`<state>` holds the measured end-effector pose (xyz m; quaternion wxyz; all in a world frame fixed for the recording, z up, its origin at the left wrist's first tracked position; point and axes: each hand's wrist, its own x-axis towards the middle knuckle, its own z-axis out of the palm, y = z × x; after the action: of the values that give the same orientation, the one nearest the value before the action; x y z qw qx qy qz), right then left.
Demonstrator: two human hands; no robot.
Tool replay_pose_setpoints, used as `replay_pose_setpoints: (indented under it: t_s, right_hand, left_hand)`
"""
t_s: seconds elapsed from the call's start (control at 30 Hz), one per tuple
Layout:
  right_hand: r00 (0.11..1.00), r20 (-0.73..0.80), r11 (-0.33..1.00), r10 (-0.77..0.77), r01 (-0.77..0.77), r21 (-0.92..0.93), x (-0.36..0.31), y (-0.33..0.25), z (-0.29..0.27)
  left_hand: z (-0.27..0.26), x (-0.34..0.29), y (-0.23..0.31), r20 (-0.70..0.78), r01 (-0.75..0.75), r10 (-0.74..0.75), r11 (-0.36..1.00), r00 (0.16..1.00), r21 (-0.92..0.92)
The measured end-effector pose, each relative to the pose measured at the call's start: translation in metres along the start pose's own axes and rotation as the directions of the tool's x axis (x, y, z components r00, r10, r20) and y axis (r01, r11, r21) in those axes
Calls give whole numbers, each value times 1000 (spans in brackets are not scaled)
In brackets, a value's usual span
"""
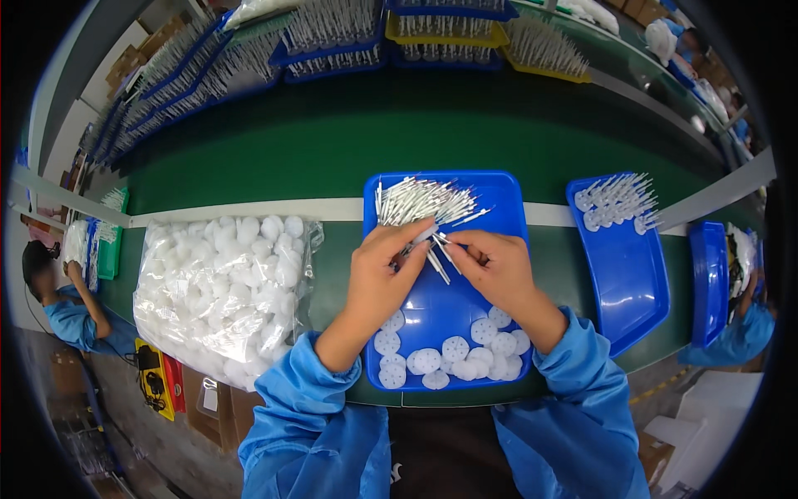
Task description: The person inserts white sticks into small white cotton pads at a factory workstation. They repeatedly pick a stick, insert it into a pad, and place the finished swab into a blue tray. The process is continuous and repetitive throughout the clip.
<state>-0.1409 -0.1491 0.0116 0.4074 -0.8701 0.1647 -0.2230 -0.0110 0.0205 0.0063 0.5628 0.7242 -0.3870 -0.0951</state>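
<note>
Over a blue tray [445, 309], my left hand [381, 264] is closed around a small white disc [427, 234] and some thin white sticks [438, 264] that point down toward me. My right hand [497, 264] meets it at the fingertips, pinching a thin white stick beside the disc. Exactly how the sticks sit against the disc is partly hidden by my fingers. A pile of white sticks with dark tips [422, 200] lies at the tray's far end. Several flat white discs with small holes [455, 349] are scattered along its near end.
Left of the tray lies a clear plastic bag of white discs [223, 291]. To the right, another blue tray [629, 287] holds discs bristling with sticks [613, 201]. Stacked trays [449, 32] full of similar pieces line the back. A person in blue [76, 320] works at far left.
</note>
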Motion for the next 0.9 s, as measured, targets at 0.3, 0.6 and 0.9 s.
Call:
replay_pose_setpoints:
  t_s: [0.3, 0.6, 0.9]
  right_hand:
    - [944, -115, 934, -310, 280, -223, 2, 5, 8]
    - [957, -105, 957, -270, 254, -141, 3, 10, 7]
    - [966, -80, 958, -244, 253, 134, 5, 16, -3]
  left_hand:
    - [9, -10, 7, -66, -222, 260, 909, 963, 352]
    - [9, -15, 2, -72, -122, 131, 985, 989, 119]
    - [-2, -9, 7, 50, 3, 1, 996, 999, -88]
